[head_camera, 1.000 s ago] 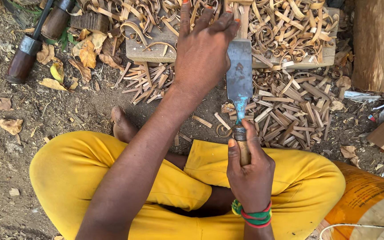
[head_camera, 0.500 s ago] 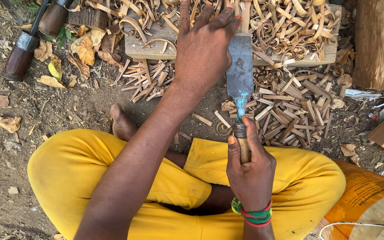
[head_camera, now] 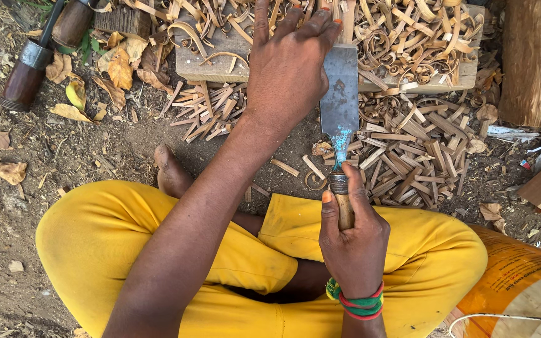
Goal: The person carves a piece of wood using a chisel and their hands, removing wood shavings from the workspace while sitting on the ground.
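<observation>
The right hand (head_camera: 353,241) was clenched tight around the wooden handle of a broad flat chisel (head_camera: 339,94), blade pointing away from the body, its far edge down at the wooden block (head_camera: 217,59). The left hand (head_camera: 289,69) was spread palm-down over the block, fingers pressing on a thin wooden strip (head_camera: 347,15) just beside the blade; how far they curled round it couldn't be made out. This looked like the paring step, shaving the strip against the block, and the next push would call for a steady, shallow angle with those fingers kept clear of the edge. Curled shavings (head_camera: 408,31) were heaped across the block, cut wooden slats (head_camera: 408,150) piled on the dirt below. At the lower right sat an orange sack (head_camera: 515,275), its contents not visible.
</observation>
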Motion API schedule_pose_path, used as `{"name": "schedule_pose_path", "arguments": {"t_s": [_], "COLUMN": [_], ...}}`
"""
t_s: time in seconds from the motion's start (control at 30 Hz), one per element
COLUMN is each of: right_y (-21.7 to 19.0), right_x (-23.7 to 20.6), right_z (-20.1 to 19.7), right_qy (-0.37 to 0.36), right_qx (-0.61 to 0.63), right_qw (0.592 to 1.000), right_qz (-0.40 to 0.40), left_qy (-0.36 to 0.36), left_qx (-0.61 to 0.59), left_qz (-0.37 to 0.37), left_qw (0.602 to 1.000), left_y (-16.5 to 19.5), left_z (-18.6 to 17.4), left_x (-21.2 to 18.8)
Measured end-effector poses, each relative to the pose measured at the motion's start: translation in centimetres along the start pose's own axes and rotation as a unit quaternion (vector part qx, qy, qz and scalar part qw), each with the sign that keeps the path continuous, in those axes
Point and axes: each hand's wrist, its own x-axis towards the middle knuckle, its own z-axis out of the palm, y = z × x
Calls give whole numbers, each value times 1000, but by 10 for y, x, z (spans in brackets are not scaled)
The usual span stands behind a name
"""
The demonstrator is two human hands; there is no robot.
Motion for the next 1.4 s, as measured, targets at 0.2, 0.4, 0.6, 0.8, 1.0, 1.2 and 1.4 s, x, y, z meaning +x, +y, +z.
{"name": "schedule_pose_path", "arguments": {"t_s": [0.2,0.4,0.6,0.8,1.0,1.2,1.4], "right_y": [-10,-14,-21,-27,-14,-21,1], "right_x": [3,4,10,35,43,35,0], "right_z": [-2,-6,0,20,33,27,0], "right_qy": [-13,-42,-20,-6,48,15,35], "right_qx": [-12,-19,-3,-9,-23,67,194], "right_qw": [1000,997,1000,1000,986,997,979], "right_qz": [-19,57,-19,-7,-161,-38,44], "left_qy": [-4,-34,-102,-87,-96,-99,-70], "left_qx": [-13,-23,28,42,9,-113,-118], "left_qz": [-3,21,74,59,42,96,15], "left_qw": [1000,999,992,994,994,984,990], "left_y": [1,16,56,44,33,2,-17], "left_z": [-4,-35,-48,-33,-19,-54,-67], "left_x": [-1,5,-31,-10,7,0,0]}}
